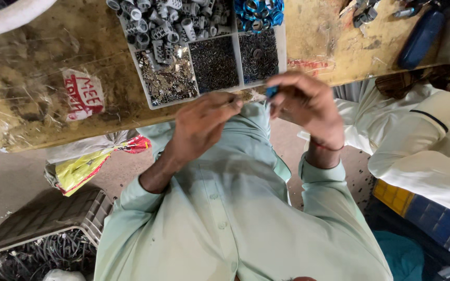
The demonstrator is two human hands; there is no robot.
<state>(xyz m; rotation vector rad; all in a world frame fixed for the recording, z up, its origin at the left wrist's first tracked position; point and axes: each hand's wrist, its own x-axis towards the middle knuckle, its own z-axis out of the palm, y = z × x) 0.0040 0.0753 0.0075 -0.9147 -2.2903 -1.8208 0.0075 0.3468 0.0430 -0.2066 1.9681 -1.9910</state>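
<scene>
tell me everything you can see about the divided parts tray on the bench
The parts tray is a shallow box of pale translucent plastic, lying flat at the near edge of the worn wooden bench. Thin walls split it into compartments: grey metal sleeves, blue rings, silvery bits and two lots of small dark pieces. Its far edge is cut off by the picture. Neither hand touches it.

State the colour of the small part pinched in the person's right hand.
Blue, seen in the head view: the small part sits at the right hand fingertips.

Pale green button-front shirt (235, 218), long slvs rolled back (cuffs loose); red thread band (325, 147) on rt wrist.
</scene>
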